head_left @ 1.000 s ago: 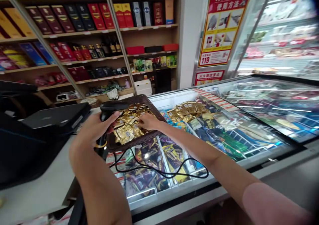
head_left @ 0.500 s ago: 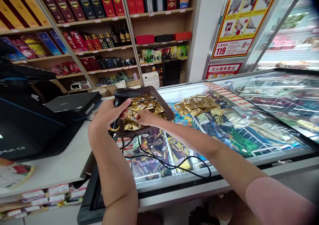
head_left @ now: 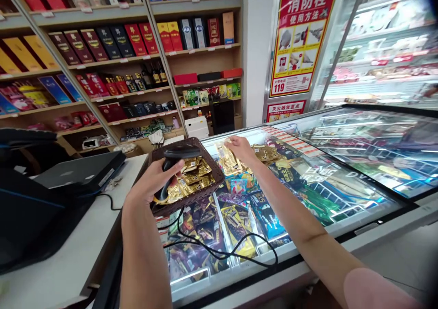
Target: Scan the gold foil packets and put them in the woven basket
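Note:
My left hand [head_left: 152, 183] grips the handle of a black barcode scanner [head_left: 178, 156] over a brown woven basket [head_left: 210, 160] of gold foil packets [head_left: 193, 176]. Its black cable [head_left: 219, 249] trails across the freezer lid. My right hand [head_left: 241, 147] reaches past the basket and holds a gold packet [head_left: 228, 159] just above the glass lid, beside a pile of gold packets [head_left: 267, 153] lying on the glass.
A glass-topped chest freezer [head_left: 308, 185] full of wrapped ice creams runs to the right. A black register terminal [head_left: 37, 195] sits on the white counter [head_left: 65, 263] at left. Shelves of boxed liquor [head_left: 119, 39] stand behind, a red fire-hydrant poster [head_left: 299, 35] beside them.
My right hand has left the basket with a gold packet and moved right, toward the pile on the freezer glass. The left hand keeps hold of the scanner.

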### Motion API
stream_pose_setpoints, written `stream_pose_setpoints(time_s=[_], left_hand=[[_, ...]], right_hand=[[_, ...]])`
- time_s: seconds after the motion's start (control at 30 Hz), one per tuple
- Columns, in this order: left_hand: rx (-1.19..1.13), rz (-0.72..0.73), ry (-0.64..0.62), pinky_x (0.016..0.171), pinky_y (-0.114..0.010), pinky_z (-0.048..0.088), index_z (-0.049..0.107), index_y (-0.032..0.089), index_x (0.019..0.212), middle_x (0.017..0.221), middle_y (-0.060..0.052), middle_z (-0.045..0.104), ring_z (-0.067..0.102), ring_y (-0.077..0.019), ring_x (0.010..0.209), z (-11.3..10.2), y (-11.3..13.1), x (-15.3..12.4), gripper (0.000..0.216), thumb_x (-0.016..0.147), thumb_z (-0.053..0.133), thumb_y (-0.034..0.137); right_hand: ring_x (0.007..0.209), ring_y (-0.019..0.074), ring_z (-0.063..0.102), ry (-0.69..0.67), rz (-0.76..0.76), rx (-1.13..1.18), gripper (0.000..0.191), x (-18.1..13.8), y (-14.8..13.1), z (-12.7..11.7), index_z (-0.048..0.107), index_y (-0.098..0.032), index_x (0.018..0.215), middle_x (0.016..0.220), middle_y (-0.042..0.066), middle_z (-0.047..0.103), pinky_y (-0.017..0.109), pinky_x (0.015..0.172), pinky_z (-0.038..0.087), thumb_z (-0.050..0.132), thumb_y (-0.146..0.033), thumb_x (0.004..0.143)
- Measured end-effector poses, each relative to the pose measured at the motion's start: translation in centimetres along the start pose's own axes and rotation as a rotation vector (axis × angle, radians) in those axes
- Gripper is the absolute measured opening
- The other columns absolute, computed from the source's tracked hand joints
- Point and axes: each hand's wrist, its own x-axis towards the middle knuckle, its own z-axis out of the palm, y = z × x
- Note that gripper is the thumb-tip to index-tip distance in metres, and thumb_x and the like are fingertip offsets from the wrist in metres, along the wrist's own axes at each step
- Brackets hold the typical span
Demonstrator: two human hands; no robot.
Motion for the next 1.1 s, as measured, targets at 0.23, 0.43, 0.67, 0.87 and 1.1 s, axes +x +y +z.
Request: stream_pose_setpoints(time_s=[0.23, 0.43, 0.67, 0.87, 1.1], left_hand=[[0.028, 0.065, -0.144, 0.053, -0.024, 0.039, 0.059, 0.018, 0.077, 0.069, -0.002, 0.063, 0.053, -0.0128, 0.055, 3.1, 1.4, 0.5, 0.052, 0.070, 0.072, 0.068], [0.039, 0.053, -0.102, 0.049, -0.024, 0.034, 0.058, 0.018, 0.078, 0.063, -0.001, 0.060, 0.051, -0.0129, 0.053, 3.9, 1.2, 1.2, 0.051, 0.069, 0.074, 0.065], [0.060, 0.062, -0.104, 0.050, -0.024, 0.035, 0.060, 0.018, 0.081, 0.063, 0.000, 0.060, 0.052, -0.0134, 0.054, 3.8, 1.3, 0.9, 0.049, 0.069, 0.076, 0.063], [0.068, 0.044, -0.091, 0.053, -0.024, 0.037, 0.060, 0.018, 0.081, 0.063, 0.000, 0.060, 0.053, -0.0132, 0.055, 4.0, 1.9, 0.6, 0.054, 0.066, 0.075, 0.067], [0.127, 0.045, -0.089, 0.052, -0.025, 0.035, 0.057, 0.019, 0.074, 0.056, 0.001, 0.058, 0.049, -0.0135, 0.052, 4.1, 2.5, 0.2, 0.055, 0.066, 0.071, 0.072]], right_hand=[[0.076, 0.0188, 0.065, -0.076, 0.062, -0.134, 0.019, 0.5, -0.8, -2.7, 0.072, -0.016, 0.084, 0.074, 0.003, 0.070, 0.027, 0.069, 0.044, 0.061, -0.031, 0.087], [0.078, 0.0177, 0.065, -0.095, 0.097, -0.162, 0.017, 0.3, -1.4, -3.4, 0.073, -0.016, 0.083, 0.075, 0.002, 0.070, 0.025, 0.070, 0.044, 0.062, -0.028, 0.087], [0.078, 0.0178, 0.065, -0.108, 0.120, -0.176, 0.017, 0.4, -1.5, -3.6, 0.073, -0.016, 0.083, 0.077, 0.003, 0.071, 0.025, 0.069, 0.043, 0.063, -0.029, 0.088], [0.076, 0.0171, 0.063, -0.105, 0.112, -0.205, 0.016, 0.5, -1.2, -3.6, 0.073, -0.017, 0.084, 0.075, 0.002, 0.070, 0.024, 0.067, 0.042, 0.062, -0.028, 0.088], [0.077, 0.0168, 0.064, -0.109, 0.109, -0.300, 0.020, 0.8, -0.4, -3.4, 0.076, -0.017, 0.090, 0.081, 0.003, 0.072, 0.024, 0.067, 0.042, 0.059, -0.028, 0.091]])
